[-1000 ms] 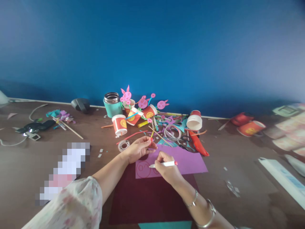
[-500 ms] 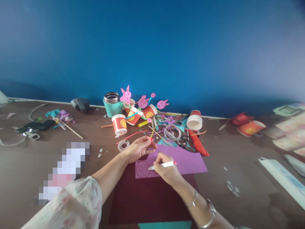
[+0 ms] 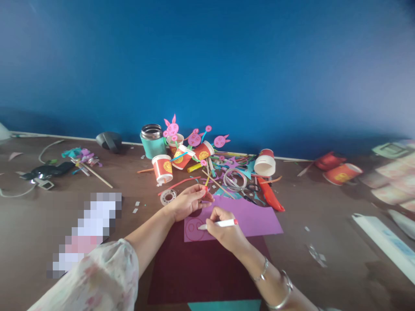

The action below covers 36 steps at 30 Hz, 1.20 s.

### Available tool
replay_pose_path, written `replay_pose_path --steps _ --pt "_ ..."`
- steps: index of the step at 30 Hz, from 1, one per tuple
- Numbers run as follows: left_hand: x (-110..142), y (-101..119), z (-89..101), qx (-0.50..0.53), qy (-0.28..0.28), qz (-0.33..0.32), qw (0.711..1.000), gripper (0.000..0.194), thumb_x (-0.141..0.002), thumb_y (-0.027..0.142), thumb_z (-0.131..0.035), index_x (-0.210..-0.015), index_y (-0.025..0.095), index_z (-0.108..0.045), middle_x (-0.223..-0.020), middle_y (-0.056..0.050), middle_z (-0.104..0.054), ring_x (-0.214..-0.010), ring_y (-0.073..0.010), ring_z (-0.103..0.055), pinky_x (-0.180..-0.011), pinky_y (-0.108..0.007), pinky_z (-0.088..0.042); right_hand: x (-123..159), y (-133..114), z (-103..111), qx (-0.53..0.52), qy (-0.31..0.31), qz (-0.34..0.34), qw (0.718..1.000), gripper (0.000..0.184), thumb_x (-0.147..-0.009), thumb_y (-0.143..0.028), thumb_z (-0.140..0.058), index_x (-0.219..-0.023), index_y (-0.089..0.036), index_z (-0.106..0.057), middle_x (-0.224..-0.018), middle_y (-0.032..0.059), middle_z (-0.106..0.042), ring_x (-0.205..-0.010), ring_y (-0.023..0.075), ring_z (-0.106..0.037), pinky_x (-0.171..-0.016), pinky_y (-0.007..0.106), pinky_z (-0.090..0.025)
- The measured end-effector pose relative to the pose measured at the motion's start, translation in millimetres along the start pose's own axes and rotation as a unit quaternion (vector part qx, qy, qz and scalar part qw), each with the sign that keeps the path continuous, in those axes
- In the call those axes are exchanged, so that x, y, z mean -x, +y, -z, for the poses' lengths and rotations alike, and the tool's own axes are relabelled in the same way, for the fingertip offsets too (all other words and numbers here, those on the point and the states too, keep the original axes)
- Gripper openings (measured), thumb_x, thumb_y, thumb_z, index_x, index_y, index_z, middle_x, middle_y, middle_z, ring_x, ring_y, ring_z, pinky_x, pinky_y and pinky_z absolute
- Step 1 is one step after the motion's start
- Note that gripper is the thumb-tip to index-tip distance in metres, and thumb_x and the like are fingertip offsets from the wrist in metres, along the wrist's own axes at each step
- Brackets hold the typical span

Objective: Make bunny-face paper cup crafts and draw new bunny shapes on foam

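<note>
My right hand (image 3: 223, 229) grips a white marker (image 3: 226, 223) with a red end. Its tip touches a drawn red circle (image 3: 195, 239) at the left end of a purple paper sheet (image 3: 256, 220); two small rings show inside that circle. Resting over the sheet's upper left edge, my left hand (image 3: 189, 202) pinches a small red cap (image 3: 205, 188) between thumb and finger. Under the purple sheet lies a dark maroon sheet (image 3: 207, 272).
Behind my hands stand red paper cups (image 3: 162, 168), pink animal-face cutouts (image 3: 194, 139) and a teal metal jar (image 3: 152, 140). A tape roll (image 3: 168, 197), scissors (image 3: 251, 186) and paper scraps lie nearby. A white power strip (image 3: 384, 246) is at right.
My right hand has shifted slightly left, bringing the marker tip from the circle's right edge to the small ring on its right side. My left hand has stayed in place.
</note>
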<state>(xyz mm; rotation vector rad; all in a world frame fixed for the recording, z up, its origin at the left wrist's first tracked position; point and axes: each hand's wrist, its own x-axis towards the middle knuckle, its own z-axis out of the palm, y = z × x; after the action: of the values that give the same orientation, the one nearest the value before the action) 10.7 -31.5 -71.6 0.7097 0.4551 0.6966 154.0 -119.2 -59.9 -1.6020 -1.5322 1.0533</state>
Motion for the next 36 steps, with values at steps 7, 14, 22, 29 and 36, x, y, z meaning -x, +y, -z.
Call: replay_pose_path --steps 7,14,22,29,36 --pt "0 2 -3.0 -0.002 0.006 0.001 1.0 0.015 -0.077 0.025 -0.068 -0.08 0.015 -0.058 -0.082 -0.006 -0.067 -0.085 -0.0174 -0.063 -0.081 -0.031 -0.046 -3 2 0 -0.098 -0.003 -0.024 0.995 0.02 -0.075 -0.029 -0.055 -0.061 -0.021 -0.043 -0.047 -0.0054 -0.054 -0.043 0.0106 -0.051 -0.043 0.02 -0.037" --pt "1 3 -5.0 0.004 -0.012 -0.017 1.0 0.015 -0.077 0.026 -0.068 -0.081 0.015 -0.058 -0.083 -0.006 -0.067 -0.087 -0.0178 -0.063 -0.085 -0.031 -0.044 -9 2 0 -0.169 0.021 -0.018 0.985 0.025 -0.079 -0.034 -0.053 -0.06 -0.021 -0.043 -0.049 -0.0028 -0.059 -0.042 0.0101 -0.05 -0.045 0.022 -0.039" --pt "1 1 -3.8 0.013 -0.01 -0.029 0.999 0.013 -0.079 0.024 -0.066 -0.082 0.014 -0.058 -0.082 -0.006 -0.067 -0.085 -0.0165 -0.063 -0.085 -0.03 -0.044 -5 -6 7 -0.148 0.0 0.029 0.989 0.022 -0.077 -0.034 -0.058 -0.066 -0.021 -0.044 -0.049 -0.0052 -0.054 -0.044 0.0098 -0.05 -0.047 0.021 -0.039" --pt "-1 0 -3.5 0.018 -0.004 -0.021 1.0 0.016 -0.077 0.025 -0.069 -0.078 0.014 -0.057 -0.079 -0.006 -0.068 -0.083 -0.0161 -0.064 -0.089 -0.033 -0.043 5 -1 -2 -0.062 -0.02 -0.001 0.998 0.021 -0.074 -0.028 -0.058 -0.061 -0.02 -0.044 -0.049 -0.0074 -0.047 -0.045 0.0082 -0.047 -0.044 0.019 -0.037" --pt "-1 0 -3.0 0.021 -0.007 -0.023 0.999 0.017 -0.076 0.025 -0.069 -0.078 0.014 -0.057 -0.079 -0.006 -0.068 -0.083 -0.0158 -0.063 -0.09 -0.034 -0.043 5 0 -4 -0.03 -0.032 0.007 0.999 0.021 -0.075 -0.03 -0.058 -0.061 -0.02 -0.045 -0.048 -0.0067 -0.05 -0.048 0.0103 -0.055 -0.043 0.017 -0.037"
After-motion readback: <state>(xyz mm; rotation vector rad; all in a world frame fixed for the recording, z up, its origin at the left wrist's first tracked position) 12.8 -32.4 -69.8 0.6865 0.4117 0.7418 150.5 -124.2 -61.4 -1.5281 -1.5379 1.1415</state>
